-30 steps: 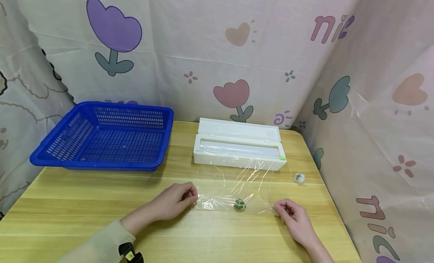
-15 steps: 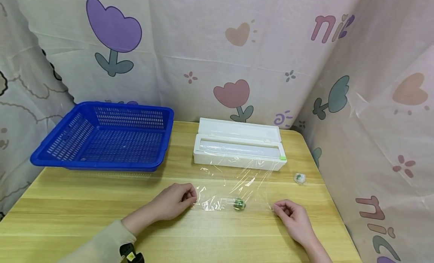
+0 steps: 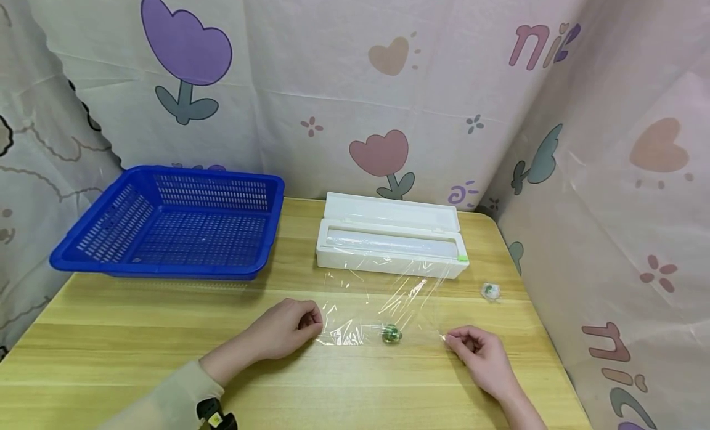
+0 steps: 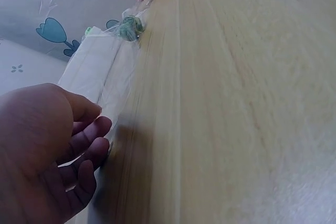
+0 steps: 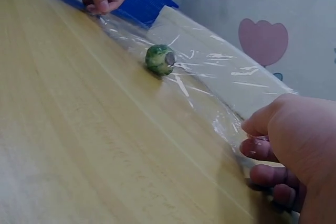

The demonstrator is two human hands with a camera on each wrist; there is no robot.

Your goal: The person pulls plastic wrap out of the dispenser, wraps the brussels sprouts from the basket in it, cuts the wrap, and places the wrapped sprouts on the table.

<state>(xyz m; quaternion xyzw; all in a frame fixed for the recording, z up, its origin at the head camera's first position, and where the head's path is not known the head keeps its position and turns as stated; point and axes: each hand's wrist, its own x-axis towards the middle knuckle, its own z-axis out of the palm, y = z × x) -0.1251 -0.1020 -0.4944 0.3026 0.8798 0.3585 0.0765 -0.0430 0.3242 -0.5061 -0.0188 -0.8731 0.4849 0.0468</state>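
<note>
A sheet of clear plastic wrap (image 3: 355, 300) runs forward from a roll (image 3: 394, 243) in an open white box (image 3: 383, 261). My left hand (image 3: 291, 328) pinches its front left corner between thumb and fingers. At the opposite front corner, my right hand (image 3: 481, 356) pinches the wrap the same way. Close to the front edge of the film sits a small round Brussels sprout (image 3: 391, 334), green and mottled. Its greyish cut stem end (image 5: 169, 59) shows in the right wrist view, where the shiny wrap (image 5: 215, 108) stretches between both hands.
To the left stands a blue plastic basket (image 3: 255, 271) with slotted sides. A small wrapped bundle (image 3: 490, 291), whitish with some green, lies near the right edge of the wooden table (image 3: 344, 387). A patterned cloth (image 3: 310, 60) hangs behind and along the sides.
The wrap's front edge has spread flatter between the hands. My right hand has shifted slightly left with its corner; the left hand has barely moved. The sprout stays almost in place.
</note>
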